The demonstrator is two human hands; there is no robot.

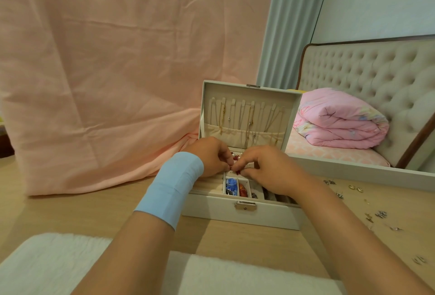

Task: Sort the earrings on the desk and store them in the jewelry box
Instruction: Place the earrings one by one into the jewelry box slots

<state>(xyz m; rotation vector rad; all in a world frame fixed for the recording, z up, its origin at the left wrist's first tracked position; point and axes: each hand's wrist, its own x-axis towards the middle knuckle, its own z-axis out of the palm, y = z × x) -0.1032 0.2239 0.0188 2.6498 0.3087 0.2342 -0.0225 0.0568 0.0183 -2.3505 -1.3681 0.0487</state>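
Single head-worn wide-angle view, facing forward and down. Close over jewelry box [211,209], centre frame, lid open toward camera. Desk [70,214] fills lower part, pink cloth [106,71] behind.

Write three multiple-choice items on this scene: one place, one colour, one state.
1. Where on the desk do the loose earrings lie? A. right of the jewelry box B. left of it C. behind it
2. What colour is the wrist band? A. red B. light blue C. green
3. How is the lid? A. shut and latched B. lying detached C. open, upright
Answers: 1 A, they are scattered past the box's right end; 2 B, the band shows pale blue; 3 C, necklaces hang on its inner face.
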